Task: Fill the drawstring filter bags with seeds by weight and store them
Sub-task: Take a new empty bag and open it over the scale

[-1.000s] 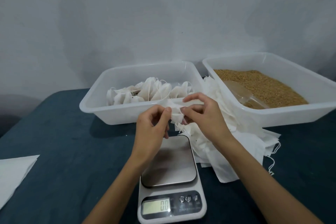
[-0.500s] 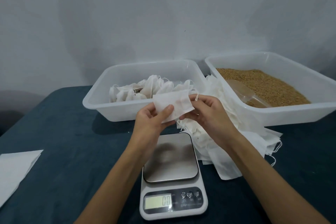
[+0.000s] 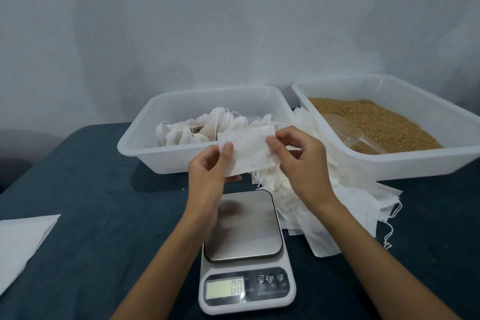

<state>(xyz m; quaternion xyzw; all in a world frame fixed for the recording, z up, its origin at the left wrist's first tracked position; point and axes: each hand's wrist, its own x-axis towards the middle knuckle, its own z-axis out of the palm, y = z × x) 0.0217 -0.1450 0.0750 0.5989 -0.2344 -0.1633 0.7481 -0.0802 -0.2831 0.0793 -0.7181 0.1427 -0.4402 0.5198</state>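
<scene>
Both hands are holding one white bag (image 3: 248, 149) flat and empty above the scale (image 3: 245, 252), in front of the tub (image 3: 135, 148) of filled bags. The left hand (image 3: 207, 171) is pinching its left edge between the fingers (image 3: 228, 149); the right hand (image 3: 302, 161) is gripping its right edge. The seeds (image 3: 376, 122) are sitting in the right tub.

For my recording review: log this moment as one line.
stage: empty bag flat | left hand, right hand: pinching its ends | scale: bare | scoop: in seeds
</scene>
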